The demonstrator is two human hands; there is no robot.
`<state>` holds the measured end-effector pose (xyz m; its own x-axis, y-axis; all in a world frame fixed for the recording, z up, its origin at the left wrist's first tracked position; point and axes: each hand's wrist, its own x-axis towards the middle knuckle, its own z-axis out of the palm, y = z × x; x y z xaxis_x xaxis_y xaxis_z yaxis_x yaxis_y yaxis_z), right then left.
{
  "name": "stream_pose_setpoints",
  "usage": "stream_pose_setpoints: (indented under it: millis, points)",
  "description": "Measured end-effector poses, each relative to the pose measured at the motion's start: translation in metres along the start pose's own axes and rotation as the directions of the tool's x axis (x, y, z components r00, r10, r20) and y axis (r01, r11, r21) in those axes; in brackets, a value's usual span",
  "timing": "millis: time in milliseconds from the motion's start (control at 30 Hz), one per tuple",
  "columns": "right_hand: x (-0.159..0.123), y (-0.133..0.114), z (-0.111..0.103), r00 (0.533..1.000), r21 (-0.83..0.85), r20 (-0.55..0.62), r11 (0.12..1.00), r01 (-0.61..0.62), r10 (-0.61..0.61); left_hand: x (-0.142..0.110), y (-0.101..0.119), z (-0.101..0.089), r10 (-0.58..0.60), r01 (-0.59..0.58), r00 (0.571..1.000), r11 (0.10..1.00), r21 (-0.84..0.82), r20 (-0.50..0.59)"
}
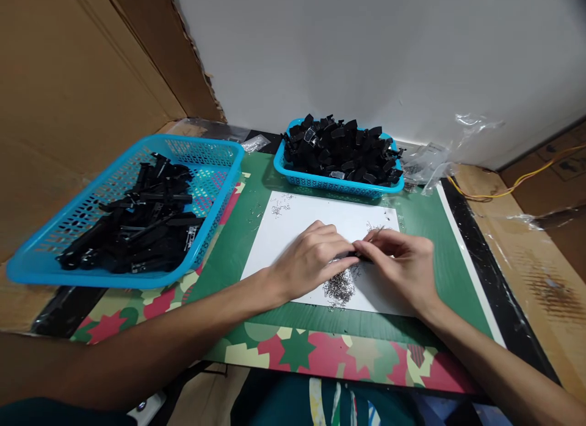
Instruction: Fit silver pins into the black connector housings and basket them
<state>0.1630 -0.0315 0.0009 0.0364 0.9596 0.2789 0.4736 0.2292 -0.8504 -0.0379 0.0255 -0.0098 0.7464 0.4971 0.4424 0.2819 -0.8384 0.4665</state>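
Note:
Over a white sheet, both hands meet at a small black plastic part, mostly covered by the fingers. My left hand is closed around it from the left, palm down. From the right, my right hand has thumb and forefinger pinched together at the end of the part. Whatever is between those right fingertips is too small and covered to name. Just below the hands lies a pile of tiny bent metal wire pieces, probably small springs or clips. Another few wire pieces are scattered at the sheet's upper left.
A large blue basket at left holds long black plastic parts. Behind the sheet, a smaller blue basket is heaped with black plastic pieces. Clear plastic bags lie at back right, near a yellow cable. Cardboard walls the left.

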Motion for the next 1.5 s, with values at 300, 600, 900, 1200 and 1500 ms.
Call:
stream_pose_setpoints:
  millis: [300,600,900,1200,1500]
  points:
    - [-0.002,0.003,-0.003,0.981,0.134,-0.189,0.991,-0.021,0.046,0.003,0.003,-0.003,-0.117,0.108,0.988,0.991,-0.083,-0.105]
    - [0.005,0.006,-0.021,0.961,0.185,-0.271,0.983,-0.014,0.065,0.013,0.005,-0.011,-0.258,0.269,0.953,0.962,-0.052,0.157]
    - [0.006,0.004,-0.027,0.986,0.16,0.011,0.973,-0.166,0.166,0.012,0.002,-0.011,-0.218,0.238,0.968,0.955,-0.178,0.126]
    - [0.003,-0.001,-0.03,0.927,-0.114,0.345,0.987,-0.114,0.147,0.007,0.0,-0.011,-0.201,0.219,0.975,0.941,-0.259,0.097]
    - [-0.005,0.003,-0.027,0.921,-0.257,0.384,0.966,0.034,0.07,0.01,-0.002,-0.015,-0.173,0.203,0.976,0.938,-0.282,0.13]
